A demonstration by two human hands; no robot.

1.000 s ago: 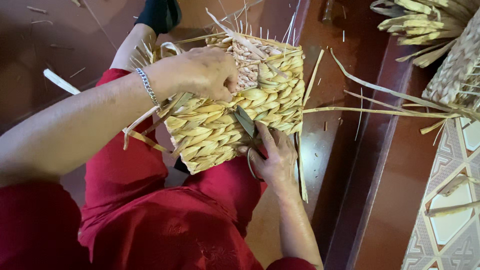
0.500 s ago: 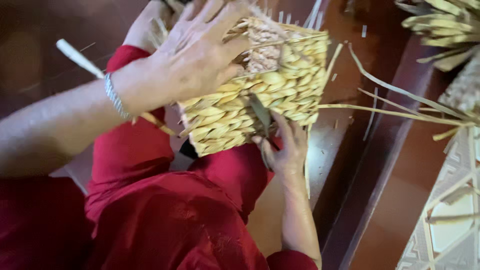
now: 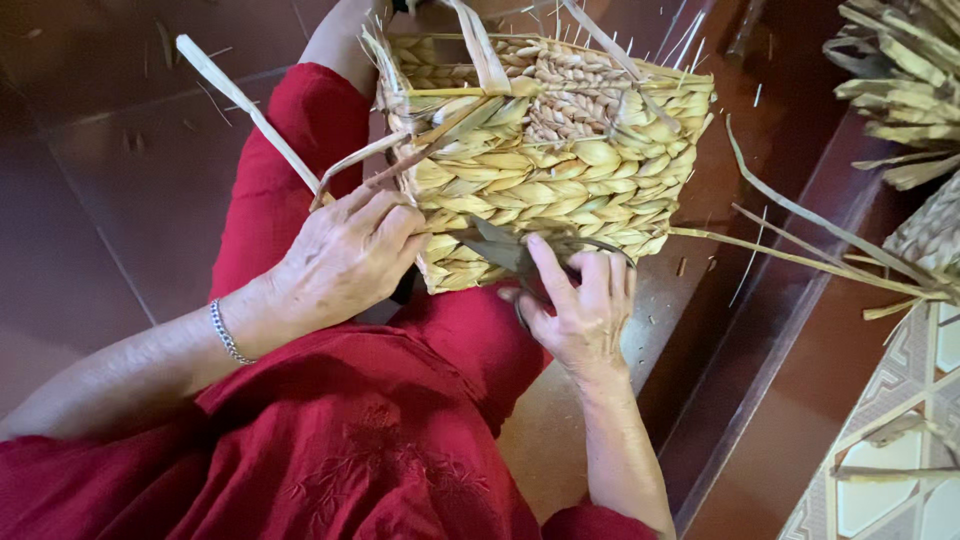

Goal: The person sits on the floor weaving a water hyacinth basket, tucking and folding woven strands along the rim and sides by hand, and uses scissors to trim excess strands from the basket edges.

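A woven straw basket (image 3: 570,165) rests on my lap over red clothing, with loose strand ends sticking out of its top. My left hand (image 3: 345,255), a silver bracelet on its wrist, grips the basket's near-left corner together with a flat straw strand (image 3: 250,110) that runs up to the left. My right hand (image 3: 580,310) is under the basket's near side, closed on dark scissors (image 3: 500,250). The blades lie against the weave and point left.
Long loose straw strands (image 3: 800,255) trail off the basket to the right over a dark wooden step. A bundle of dried straw (image 3: 900,90) lies at the upper right. Patterned tile (image 3: 900,480) shows at the lower right, brown floor tiles at the left.
My left hand has come down from the top of the basket to its near-left corner, uncovering the top weave. My right hand has stayed with the scissors at the near side.
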